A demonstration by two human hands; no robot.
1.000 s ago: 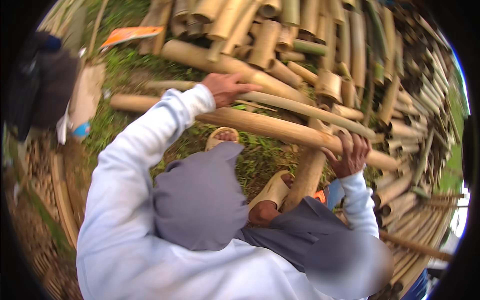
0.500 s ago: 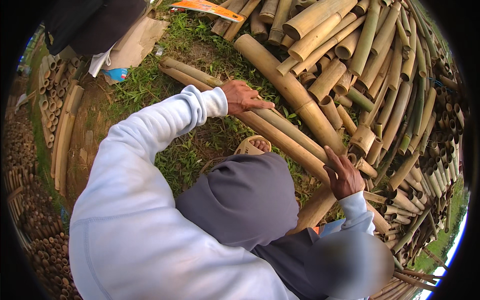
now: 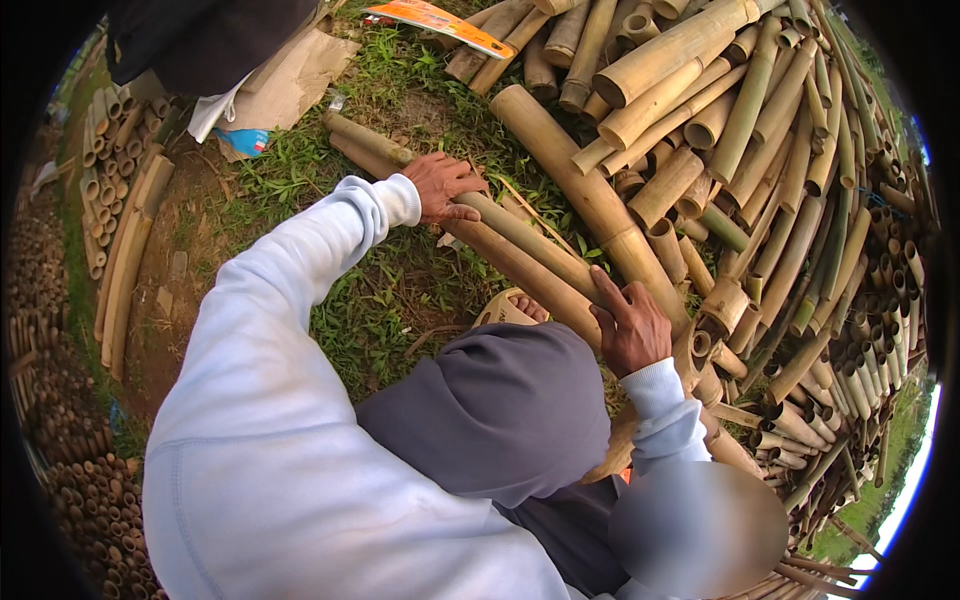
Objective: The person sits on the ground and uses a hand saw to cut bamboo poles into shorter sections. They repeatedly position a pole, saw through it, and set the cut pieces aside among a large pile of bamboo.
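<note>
Two long bamboo poles lie side by side, slanting from upper left to the middle right. The nearer one is a browner pole (image 3: 520,258); the thinner pole (image 3: 540,243) beside it is grey-green. My left hand (image 3: 445,188) is closed over the thinner pole, fingers across its top and thumb along the near side. Towards the poles' right end, my right hand (image 3: 636,328) grips the thinner pole between thumb and forefinger. Its other fingers are curled and partly hidden. My foot in a beige sandal (image 3: 503,308) is just below the poles.
A thick bamboo pole (image 3: 590,205) lies beyond my hands, against a big heap of cut bamboo (image 3: 740,150). An orange flat curved piece (image 3: 440,22) lies at the top. Cardboard (image 3: 300,75) and dark cloth (image 3: 200,35) are upper left; bamboo stacks (image 3: 110,170) stand at far left.
Both hands have moved left along the poles. My left hand's forefinger was stretched out and its fingers now curl over the pole. The view has shifted slightly.
</note>
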